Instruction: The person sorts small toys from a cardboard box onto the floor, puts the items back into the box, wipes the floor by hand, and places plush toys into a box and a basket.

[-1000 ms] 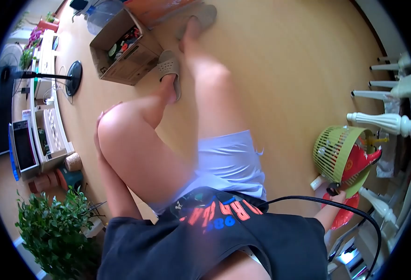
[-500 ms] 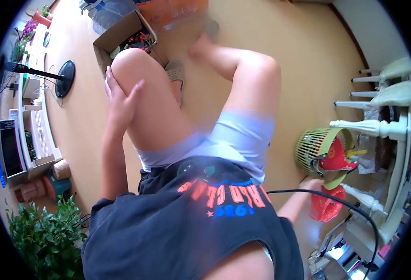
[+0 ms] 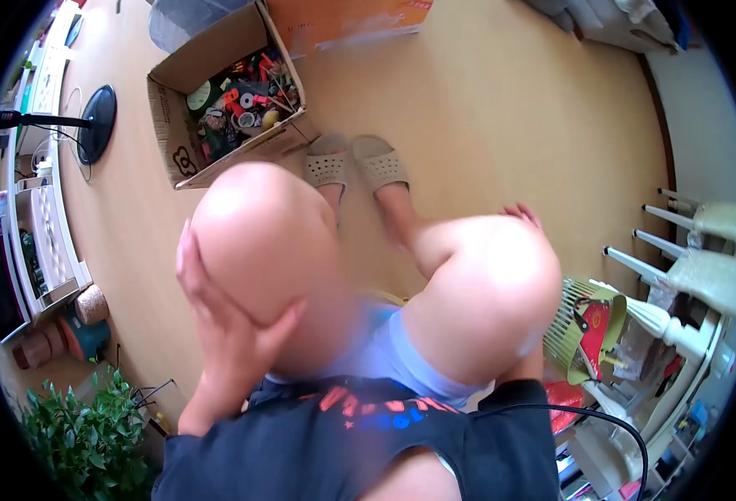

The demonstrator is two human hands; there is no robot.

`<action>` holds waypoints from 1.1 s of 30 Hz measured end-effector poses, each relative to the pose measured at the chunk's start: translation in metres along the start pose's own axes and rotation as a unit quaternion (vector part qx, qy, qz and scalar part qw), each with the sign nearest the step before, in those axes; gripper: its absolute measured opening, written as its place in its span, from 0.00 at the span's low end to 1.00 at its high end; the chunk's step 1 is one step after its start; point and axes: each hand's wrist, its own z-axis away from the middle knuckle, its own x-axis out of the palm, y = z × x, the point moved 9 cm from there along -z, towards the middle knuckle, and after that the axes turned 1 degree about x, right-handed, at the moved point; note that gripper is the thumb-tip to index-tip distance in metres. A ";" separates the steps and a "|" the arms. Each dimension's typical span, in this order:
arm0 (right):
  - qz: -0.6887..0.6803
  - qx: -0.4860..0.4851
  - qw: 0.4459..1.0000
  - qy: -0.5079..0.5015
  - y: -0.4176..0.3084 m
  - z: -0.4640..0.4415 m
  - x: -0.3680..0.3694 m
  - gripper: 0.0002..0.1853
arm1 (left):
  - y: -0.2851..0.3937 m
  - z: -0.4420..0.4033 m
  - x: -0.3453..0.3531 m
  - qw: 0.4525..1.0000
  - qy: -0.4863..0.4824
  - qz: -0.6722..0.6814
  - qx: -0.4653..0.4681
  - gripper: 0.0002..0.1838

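The left hand (image 3: 234, 330) cups the left knee (image 3: 255, 204), open; the right hand (image 3: 523, 215), mostly hidden, state unclear, touches the right knee (image 3: 505, 259). Cardboard box (image 3: 217, 58), upper left.

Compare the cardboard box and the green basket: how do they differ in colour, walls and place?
The cardboard box is brown; the basket is yellowish green.
The box has solid walls, while the basket has slatted ones.
The box sits ahead of the left knee, while the basket is beside the right knee, which partly hides it.
Both hold something red.
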 end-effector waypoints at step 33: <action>0.367 -0.240 0.789 -0.431 0.149 -0.182 0.337 0.27 | -0.013 -0.175 0.074 0.958 -0.167 -0.108 -0.205 0.58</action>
